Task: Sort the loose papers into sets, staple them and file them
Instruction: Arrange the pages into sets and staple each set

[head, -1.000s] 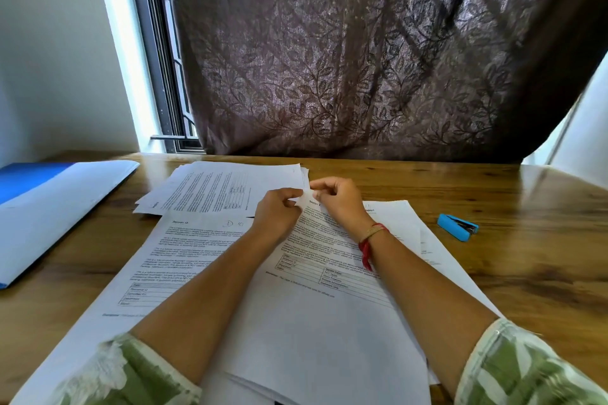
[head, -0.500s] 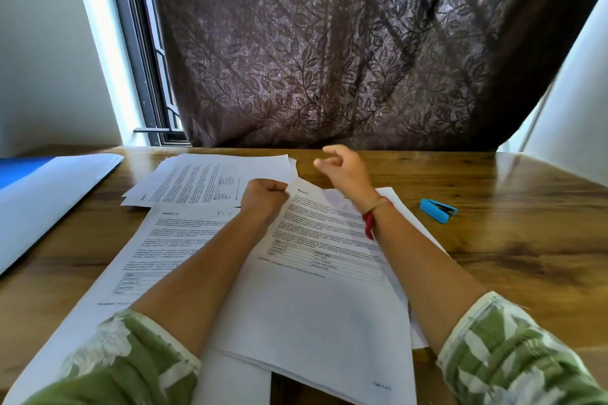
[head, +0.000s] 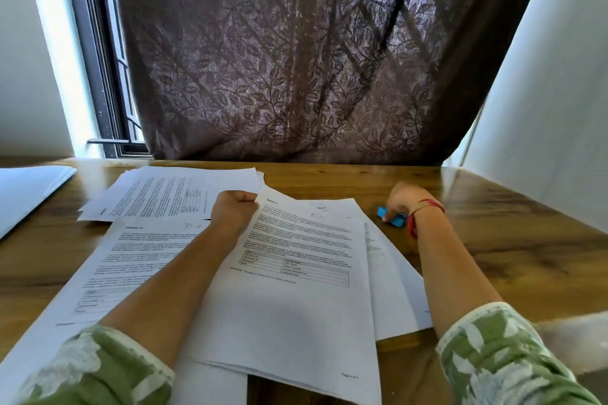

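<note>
Hands divide the job: the left hand is clenched on the far left corner of a gathered set of papers at mid-table, while the right hand curls its fingers round a blue stapler lying on the wooden table just right of that set. Sorting appears partly done and stapling about to begin. A pale folder waits at far left with no set visibly filed, a second stack lies beyond, and loose sheets sit nearer.
</note>
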Demonstrator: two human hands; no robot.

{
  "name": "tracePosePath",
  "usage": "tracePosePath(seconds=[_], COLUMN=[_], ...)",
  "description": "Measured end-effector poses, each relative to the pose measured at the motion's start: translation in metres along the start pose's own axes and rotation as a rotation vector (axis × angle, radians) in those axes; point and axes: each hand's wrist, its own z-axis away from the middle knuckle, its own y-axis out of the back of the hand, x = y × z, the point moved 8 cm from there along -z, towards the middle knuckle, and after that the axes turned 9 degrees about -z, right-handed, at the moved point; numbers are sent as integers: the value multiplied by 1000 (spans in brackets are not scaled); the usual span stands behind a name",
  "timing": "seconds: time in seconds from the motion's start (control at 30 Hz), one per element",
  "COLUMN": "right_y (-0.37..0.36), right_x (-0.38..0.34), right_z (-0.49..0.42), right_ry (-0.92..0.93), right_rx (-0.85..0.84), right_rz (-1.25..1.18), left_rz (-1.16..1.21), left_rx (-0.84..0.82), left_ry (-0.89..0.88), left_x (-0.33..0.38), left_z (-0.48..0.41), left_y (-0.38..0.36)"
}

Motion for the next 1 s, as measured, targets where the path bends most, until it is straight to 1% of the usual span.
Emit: tracePosePath(seconds=[0.03,0.1,0.17,0.2,0.27,0.33,0.43,0.5,0.57,0.6,0.63,0.7,0.77,0.93,1.0], right_y=[3,8,7,3,-12,-30,-62,-82,-100,-105,-106,-106,-103,-107,-104], right_x=[-6,-29,-67,-89,-125,-151,-172,-171,-169,-169,-168,-167,-169,-175,-175], right_z=[-2,0,16,26,37,38,34,31,33,34,34,33,34,36,36], right_ry=[10,80,208,275,373,406,317,166,1,-49,-69,-49,0,53,97], right_rx=[-12,-82,-234,-330,-470,-550,-595,-573,-602,-616,-613,-579,-555,-511,-464], right_rz=[-107,-474,-829,-959,-1126,-1250,-1445,-1535,-1683,-1747,-1775,-1753,-1707,-1586,-1526], left_rz=[-17,-30,-44,-42,-27,-15,2,-3,-3,-2,-1,1,6,-21,-32], left_rx=[-3,-10,-20,-24,-31,-28,-29,-23,-10,-6,-7,-12,-18,-31,-23], left_ry=[-4,-8,-5,-1,1,-4,0,1,6,8,5,5,5,13,7], left_x=[1,1,1,0,-1,0,-1,0,0,0,0,0,0,-1,-1], left_z=[1,0,0,0,0,0,0,1,1,0,0,-1,-2,-2,-2], left_y=[0,0,0,0,0,0,0,0,1,1,1,0,0,-1,-1])
